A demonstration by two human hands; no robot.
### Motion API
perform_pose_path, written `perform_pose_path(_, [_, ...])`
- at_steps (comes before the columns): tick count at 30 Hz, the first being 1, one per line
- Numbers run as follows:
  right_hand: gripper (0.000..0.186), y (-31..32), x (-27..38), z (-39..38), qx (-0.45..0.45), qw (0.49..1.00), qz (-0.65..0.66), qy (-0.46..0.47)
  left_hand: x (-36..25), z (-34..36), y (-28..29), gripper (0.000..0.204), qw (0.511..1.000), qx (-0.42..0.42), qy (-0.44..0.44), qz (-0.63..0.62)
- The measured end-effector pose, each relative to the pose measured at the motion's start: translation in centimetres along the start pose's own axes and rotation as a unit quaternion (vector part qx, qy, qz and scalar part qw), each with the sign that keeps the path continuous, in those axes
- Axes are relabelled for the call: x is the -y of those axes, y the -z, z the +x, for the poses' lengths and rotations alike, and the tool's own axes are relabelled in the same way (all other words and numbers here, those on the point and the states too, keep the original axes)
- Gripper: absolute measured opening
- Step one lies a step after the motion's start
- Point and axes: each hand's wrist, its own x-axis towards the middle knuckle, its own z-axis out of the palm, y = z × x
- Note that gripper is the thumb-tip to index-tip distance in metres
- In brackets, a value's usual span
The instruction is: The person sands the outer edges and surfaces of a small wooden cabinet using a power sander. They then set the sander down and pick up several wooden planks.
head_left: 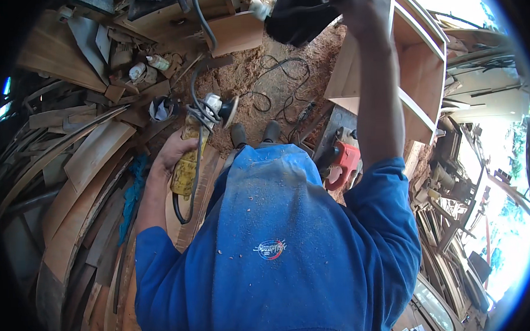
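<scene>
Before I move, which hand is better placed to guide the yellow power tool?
Probably your left hand: its grip is on the yellow power tool. Your right hand is away, by a black item.

Long yellow handheld power tool point(185, 175), dark-smudged; red boxy power tool point(347, 158); blue fabric shirt point(266, 209); crumpled turquoise cloth point(135, 192); brown wooden cabinet point(343, 75) with white edges point(422, 112).

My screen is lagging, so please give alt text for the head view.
The left hand grips a yellow power tool with a round disc; the right hand is at a black object, grip unclear. To the right are an open wooden cabinet and a red tool; sawdust lies underfoot.
</scene>
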Motion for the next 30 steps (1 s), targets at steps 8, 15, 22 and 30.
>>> perform_pose_path(8, [0.047,3.6,12.8,-9.1,-0.112,0.974,-0.181,0.070,15.7,3.6,5.5,0.068,0.854,0.049,-0.012,-0.517])
perform_pose_path(15, [0.038,11.2,11.7,-6.9,-0.028,0.927,-0.373,-0.028,5.1,0.9,4.0,0.096,0.823,0.141,-0.220,-0.504])
perform_pose_path(22, [0.038,11.9,21.3,1.7,-0.028,0.638,-0.734,0.229,-10.0,-3.2,6.1,0.068,0.968,0.006,-0.213,0.135])
perform_pose_path(30, [0.041,19.5,35.3,-7.1,-0.142,0.598,-0.755,0.230,7.9,6.5,11.2,0.036,0.938,-0.061,0.107,-0.325])
